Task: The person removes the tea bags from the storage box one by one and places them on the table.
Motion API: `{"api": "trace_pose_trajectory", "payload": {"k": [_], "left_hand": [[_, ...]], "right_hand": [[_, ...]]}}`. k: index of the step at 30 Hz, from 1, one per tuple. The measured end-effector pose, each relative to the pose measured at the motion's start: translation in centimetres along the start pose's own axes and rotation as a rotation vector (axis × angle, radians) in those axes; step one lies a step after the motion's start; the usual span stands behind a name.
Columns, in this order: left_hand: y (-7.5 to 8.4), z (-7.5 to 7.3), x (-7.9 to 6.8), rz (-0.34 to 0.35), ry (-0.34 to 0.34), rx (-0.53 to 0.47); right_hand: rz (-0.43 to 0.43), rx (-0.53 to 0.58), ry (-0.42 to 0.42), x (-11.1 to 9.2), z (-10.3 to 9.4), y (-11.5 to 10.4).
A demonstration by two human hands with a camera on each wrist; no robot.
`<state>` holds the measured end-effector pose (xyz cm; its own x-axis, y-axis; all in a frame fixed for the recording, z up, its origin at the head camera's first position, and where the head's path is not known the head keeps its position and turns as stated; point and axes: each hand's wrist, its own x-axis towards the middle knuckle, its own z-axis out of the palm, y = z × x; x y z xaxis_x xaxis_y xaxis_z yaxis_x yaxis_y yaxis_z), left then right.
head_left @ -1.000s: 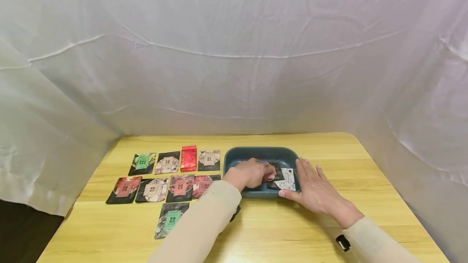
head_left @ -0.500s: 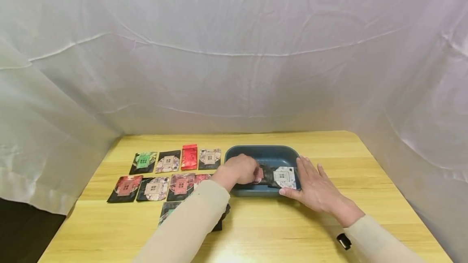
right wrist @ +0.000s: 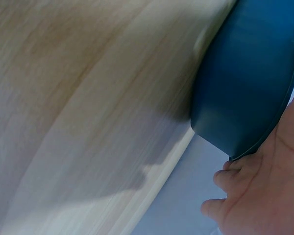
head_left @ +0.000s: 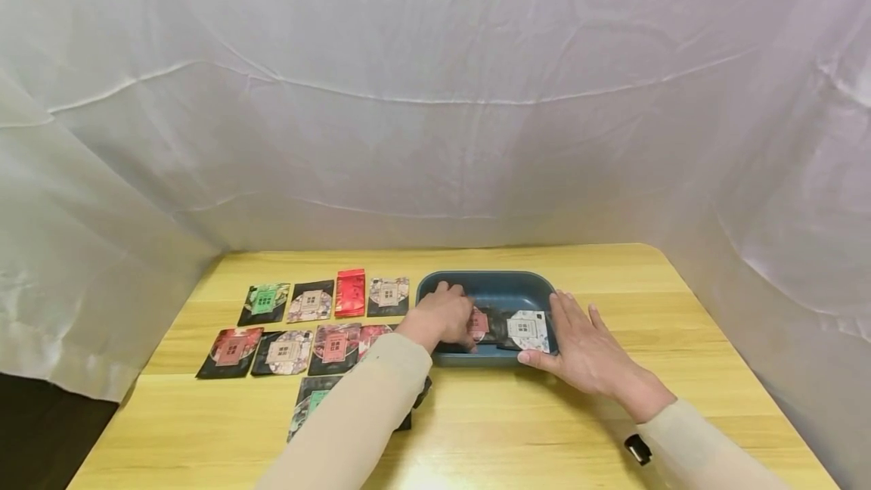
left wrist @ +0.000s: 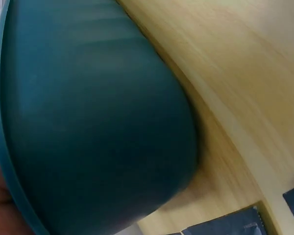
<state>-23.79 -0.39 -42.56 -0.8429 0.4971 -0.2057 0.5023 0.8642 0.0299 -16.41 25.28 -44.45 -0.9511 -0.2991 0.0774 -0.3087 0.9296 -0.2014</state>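
Note:
My left hand [head_left: 445, 316] reaches into the left end of the dark blue tray [head_left: 520, 278], its fingers spread over the tray floor. Right beside its thumb lies a sachet with a reddish label [head_left: 479, 324], partly covered by the hand. Another sachet with a white floral front [head_left: 527, 330] lies flat to its right, at the tray's right end. My right hand [head_left: 585, 346] rests against the tray's right end with straight fingers, the thumb along the near rim. In the left wrist view the tray's outer wall [left wrist: 98, 107] hides most of the left hand.
Left of the tray, several sachets lie in rows on the wooden table [head_left: 510, 429], among them a green one [head_left: 265, 301], a red foil one [head_left: 351, 293] and a red-and-black one [head_left: 231, 351]. My left sleeve [head_left: 354, 414] covers part of the lower rows. Pale cloth [head_left: 435, 134] hangs around the table.
The reddish-label sachet has shifted left in the tray, off the white floral one. My left hand has moved left and its fingers have spread. The right hand stays put.

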Motion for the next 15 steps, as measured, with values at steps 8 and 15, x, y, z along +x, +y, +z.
{"api": "trace_pose_trajectory", "payload": {"k": [8,15], "left_hand": [[0.03,0.06,0.12,0.015,0.023,-0.023],[0.29,-0.15,-0.04,0.023,0.035,0.000]], "right_hand": [[0.001,0.003,0.000,0.02,-0.02,0.03],[0.003,0.003,0.003,0.06,0.03,0.03]]}}
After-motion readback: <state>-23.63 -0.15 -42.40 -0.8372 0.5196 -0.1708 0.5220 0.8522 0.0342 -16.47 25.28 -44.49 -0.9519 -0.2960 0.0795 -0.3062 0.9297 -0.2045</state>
